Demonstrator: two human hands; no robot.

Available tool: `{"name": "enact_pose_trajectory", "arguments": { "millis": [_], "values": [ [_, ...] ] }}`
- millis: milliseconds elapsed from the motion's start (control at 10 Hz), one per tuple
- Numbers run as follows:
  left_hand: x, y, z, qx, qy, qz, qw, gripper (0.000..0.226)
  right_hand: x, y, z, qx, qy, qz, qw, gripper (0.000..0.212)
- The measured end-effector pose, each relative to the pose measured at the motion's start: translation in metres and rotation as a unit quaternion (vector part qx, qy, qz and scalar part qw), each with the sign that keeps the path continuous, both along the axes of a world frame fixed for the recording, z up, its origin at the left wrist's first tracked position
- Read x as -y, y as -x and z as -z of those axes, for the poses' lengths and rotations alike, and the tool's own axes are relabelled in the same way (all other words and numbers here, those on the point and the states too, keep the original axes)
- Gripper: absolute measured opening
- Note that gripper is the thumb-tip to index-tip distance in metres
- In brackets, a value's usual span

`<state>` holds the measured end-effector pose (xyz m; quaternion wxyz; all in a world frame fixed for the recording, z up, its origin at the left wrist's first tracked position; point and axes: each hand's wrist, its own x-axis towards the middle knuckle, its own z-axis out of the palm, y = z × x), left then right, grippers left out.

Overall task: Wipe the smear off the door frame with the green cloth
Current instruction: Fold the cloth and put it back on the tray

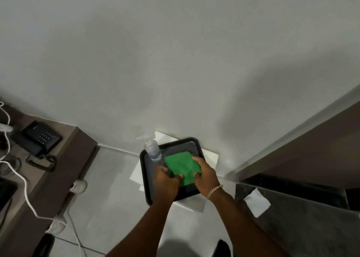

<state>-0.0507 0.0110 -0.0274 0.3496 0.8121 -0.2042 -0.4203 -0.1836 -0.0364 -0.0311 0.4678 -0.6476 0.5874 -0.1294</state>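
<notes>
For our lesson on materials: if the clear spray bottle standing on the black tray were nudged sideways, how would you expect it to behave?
The spray bottle looks tall and narrow-based, so it would probably tip rather than slide. It seems to be clear plastic with little liquid visible, so likely light. The black tray looks smooth, so a low push might make it skid instead.
</notes>
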Motion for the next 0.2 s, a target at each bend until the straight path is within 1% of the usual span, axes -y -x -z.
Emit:
{"name": "enact_pose_trajectory", "arguments": {
  "millis": [100, 200],
  "values": [
    [-0.002, -0.008, 0.015, 0.027, -0.035, 0.089, 0.995, 0.027, 0.003, -0.003, 0.015, -0.041, 0.022, -0.033, 0.998, 0.054],
    [0.0, -0.018, 0.012, 0.059, -0.034, 0.168, 0.983, 0.021, 0.001, -0.005, 0.015, -0.091, 0.051, -0.056, 0.993, 0.053]
  ]
}}
